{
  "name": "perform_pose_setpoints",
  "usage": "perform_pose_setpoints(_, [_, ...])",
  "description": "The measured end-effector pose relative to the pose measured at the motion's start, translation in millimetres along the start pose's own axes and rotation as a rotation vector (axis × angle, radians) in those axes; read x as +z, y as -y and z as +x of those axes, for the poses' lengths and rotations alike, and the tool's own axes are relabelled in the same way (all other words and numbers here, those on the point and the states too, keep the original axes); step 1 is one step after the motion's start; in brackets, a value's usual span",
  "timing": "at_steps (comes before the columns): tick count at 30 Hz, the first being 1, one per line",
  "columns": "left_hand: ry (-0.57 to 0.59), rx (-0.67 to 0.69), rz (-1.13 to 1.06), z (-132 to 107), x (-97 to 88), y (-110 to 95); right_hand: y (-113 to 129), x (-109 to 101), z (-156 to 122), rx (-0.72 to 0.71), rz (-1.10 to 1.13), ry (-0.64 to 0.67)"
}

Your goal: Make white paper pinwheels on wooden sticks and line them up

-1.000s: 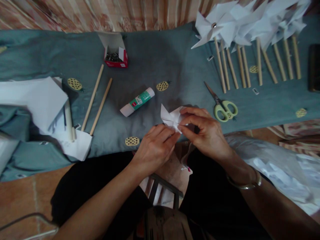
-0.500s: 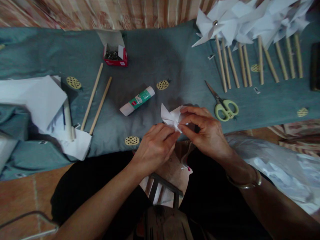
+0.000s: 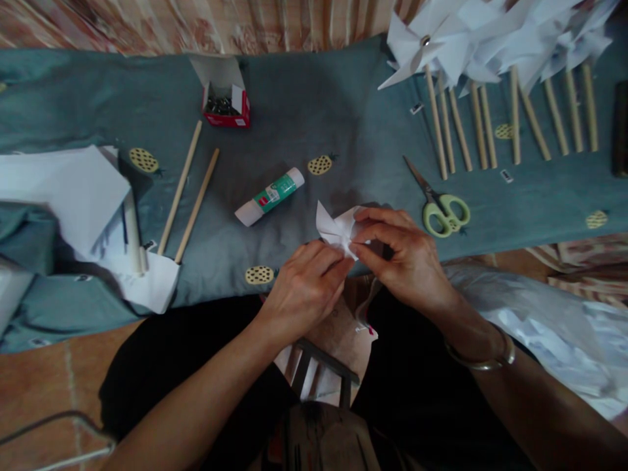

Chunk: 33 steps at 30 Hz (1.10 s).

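Observation:
Between my two hands is a white paper pinwheel (image 3: 335,226), its folded blades pointing up and to the left. My left hand (image 3: 309,281) pinches its lower side, fingers bent over the paper. From the right, my right hand (image 3: 400,252) grips another blade near the centre with thumb and fingertips. The fingers cover part of the pinwheel's middle and its lower blades. A glue stick (image 3: 271,196) with a green label lies just up and left of the hands. Scissors (image 3: 444,212) with light green handles rest to the right, blades pointing away.
An open red box (image 3: 226,121) of small metal pins stands at the back. Two wooden sticks (image 3: 197,206) lie left, beside white paper sheets (image 3: 88,190). Several finished pinwheels on sticks (image 3: 441,39) fill the back right. A plastic bag (image 3: 520,320) sits below the table edge at right.
Both hands keep the same hold on the pinwheel, with hardly any motion. The view has shifted very slightly; the things on the table stay in place.

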<state>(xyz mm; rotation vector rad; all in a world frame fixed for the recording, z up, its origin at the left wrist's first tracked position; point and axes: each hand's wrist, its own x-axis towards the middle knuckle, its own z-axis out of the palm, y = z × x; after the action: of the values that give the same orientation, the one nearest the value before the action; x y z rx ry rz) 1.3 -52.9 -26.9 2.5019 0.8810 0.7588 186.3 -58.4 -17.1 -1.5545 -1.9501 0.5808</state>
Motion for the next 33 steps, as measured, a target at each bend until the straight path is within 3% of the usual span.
perform_pose_setpoints(33, [0.057,-0.009,0.040,0.2,-2.2,-1.7,0.8,-0.4,-1.6,-0.018,-0.031,-0.018])
